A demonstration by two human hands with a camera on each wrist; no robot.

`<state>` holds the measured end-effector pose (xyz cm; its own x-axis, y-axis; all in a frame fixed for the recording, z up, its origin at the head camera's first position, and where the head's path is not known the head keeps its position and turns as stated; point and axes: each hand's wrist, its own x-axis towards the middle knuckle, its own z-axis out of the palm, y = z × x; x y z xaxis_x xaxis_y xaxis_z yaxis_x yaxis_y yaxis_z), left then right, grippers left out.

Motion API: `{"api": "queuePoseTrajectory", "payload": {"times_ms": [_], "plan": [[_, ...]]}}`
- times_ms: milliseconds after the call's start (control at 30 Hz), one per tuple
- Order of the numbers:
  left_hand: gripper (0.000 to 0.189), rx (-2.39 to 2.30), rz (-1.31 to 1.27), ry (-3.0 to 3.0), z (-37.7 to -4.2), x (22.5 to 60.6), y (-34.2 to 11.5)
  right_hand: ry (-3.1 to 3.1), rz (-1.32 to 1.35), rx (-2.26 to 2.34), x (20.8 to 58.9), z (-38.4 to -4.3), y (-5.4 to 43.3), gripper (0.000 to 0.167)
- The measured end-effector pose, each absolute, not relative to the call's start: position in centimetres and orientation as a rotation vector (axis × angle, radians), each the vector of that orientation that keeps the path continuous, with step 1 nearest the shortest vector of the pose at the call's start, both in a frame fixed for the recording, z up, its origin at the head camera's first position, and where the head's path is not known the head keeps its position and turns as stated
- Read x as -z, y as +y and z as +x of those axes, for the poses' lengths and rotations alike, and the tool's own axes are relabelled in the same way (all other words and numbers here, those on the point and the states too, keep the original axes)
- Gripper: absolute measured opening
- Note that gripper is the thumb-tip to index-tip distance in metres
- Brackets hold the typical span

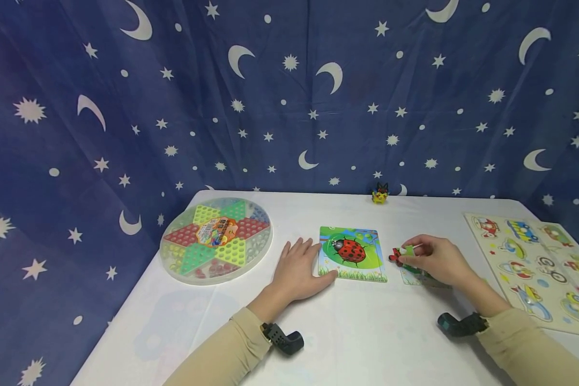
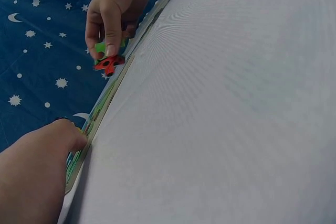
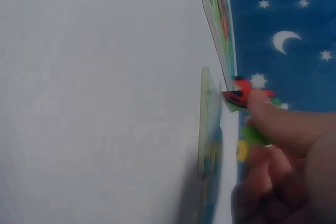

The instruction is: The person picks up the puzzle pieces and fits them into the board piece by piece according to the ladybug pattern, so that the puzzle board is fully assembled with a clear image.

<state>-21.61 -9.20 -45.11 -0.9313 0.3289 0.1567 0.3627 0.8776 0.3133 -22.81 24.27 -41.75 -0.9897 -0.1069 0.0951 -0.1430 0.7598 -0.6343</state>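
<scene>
Hands (image 1: 436, 260) (image 1: 295, 272) apart, right pinching red-green puzzle piece (image 1: 396, 255), left touching ladybird puzzle (image 1: 351, 252), round case (image 1: 207, 281) apparently holding marbles (image 1: 176, 259)

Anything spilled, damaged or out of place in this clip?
Nothing visibly spilled or damaged. The ladybug board lies flat; the right hand holds a red-and-green piece. Mildly odd: a small toy figure alone near the far edge of the table.
</scene>
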Motion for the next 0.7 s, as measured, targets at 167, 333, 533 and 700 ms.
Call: {"api": "queuePoseTrajectory", "payload": {"times_ms": [167, 333, 533, 700], "plan": [[0.083, 0.529, -0.549, -2.933, -21.6, 45.0, -9.3, -2.894, 0.268, -1.026, 41.6, -23.0, 23.4, 0.035], [0.083, 0.534, -0.550, -2.937, -21.5, 45.1, -9.4, -2.912, 0.304, -1.057, 41.5, -23.2, 22.5, 0.029], [0.083, 0.520, -0.553, -2.949, -21.5, 45.0, -9.3, -2.924, 0.296, -1.065, 41.6, -23.4, 21.8, 0.022], [0.083, 0.511, -0.552, -2.946, -21.6, 45.1, -9.3, -2.938, 0.305, -1.027, 41.6, -23.6, 21.2, 0.023]]}}
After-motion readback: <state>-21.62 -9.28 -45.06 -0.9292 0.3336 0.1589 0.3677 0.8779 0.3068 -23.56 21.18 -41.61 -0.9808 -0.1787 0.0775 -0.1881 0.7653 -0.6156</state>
